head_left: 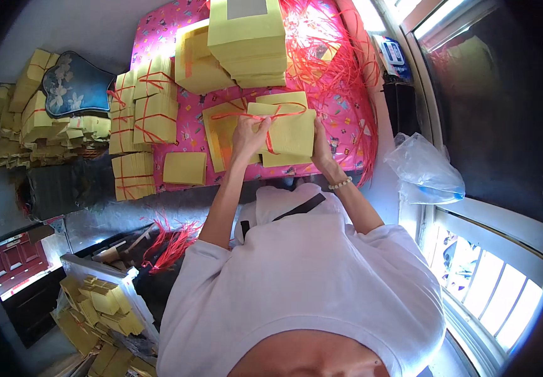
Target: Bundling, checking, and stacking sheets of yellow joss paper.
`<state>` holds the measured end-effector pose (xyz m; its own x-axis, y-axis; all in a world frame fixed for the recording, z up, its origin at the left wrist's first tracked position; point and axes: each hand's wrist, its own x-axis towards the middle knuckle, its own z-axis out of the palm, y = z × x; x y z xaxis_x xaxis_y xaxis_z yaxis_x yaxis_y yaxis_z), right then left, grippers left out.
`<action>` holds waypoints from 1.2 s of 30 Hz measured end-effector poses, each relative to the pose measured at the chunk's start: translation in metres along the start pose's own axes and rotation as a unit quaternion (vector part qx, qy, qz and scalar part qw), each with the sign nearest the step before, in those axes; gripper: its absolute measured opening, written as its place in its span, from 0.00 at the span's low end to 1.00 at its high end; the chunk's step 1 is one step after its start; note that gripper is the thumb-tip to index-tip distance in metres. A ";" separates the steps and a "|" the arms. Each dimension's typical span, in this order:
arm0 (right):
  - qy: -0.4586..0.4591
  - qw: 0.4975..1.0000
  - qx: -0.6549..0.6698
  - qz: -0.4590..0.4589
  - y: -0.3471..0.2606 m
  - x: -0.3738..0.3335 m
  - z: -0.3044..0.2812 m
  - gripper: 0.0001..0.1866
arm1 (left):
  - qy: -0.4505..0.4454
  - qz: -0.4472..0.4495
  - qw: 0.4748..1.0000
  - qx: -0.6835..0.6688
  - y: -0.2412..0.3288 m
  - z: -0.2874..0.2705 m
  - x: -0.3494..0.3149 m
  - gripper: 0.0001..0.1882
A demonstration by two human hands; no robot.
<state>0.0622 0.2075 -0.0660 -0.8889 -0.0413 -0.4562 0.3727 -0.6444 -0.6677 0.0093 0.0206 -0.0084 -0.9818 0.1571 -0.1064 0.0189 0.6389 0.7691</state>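
A stack of yellow paper [294, 133] lies in front of me on the pink patterned cloth [186, 141]. Across its top runs a red plastic strip [291, 110], with a loop toward the right and a length hanging down the face. My left hand [250, 136] is closed, pinching the strip at the stack's left side. Along the right edge my right hand [323, 148] grips the paper, its fingers partly hidden behind it. More yellow paper with an orange patch [216, 135] lies just left, partly under my left hand.
Taller yellow paper stacks [246, 41] stand behind. Red-tied bundles [156, 116] and a small untied stack [184, 168] sit at left. Loose red strips [328, 75] heap at the far right. A clear plastic bag [425, 169] hangs beside the window.
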 end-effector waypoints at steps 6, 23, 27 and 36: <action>0.034 0.997 -0.049 -0.040 0.000 -0.003 0.010 0.34 | 0.017 -0.031 0.999 0.003 -0.009 0.003 0.003 0.20; 0.016 0.994 -0.091 -0.057 0.017 0.005 -0.008 0.36 | -0.134 -0.138 0.924 -0.329 -0.027 -0.003 0.005 0.16; 0.047 0.998 -0.018 -0.028 0.020 0.012 -0.011 0.35 | -0.122 -0.124 0.934 -0.311 -0.026 0.002 0.004 0.16; 0.198 0.853 -0.361 -0.320 -0.025 0.016 -0.021 0.17 | 0.117 0.091 0.989 0.028 -0.021 0.004 -0.004 0.14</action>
<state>0.0443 0.2394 -0.0692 -0.8653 0.4963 0.0701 0.0396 0.2070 -0.9775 0.0140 0.0097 -0.0266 -0.9777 0.0992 0.1850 0.2040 0.6571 0.7257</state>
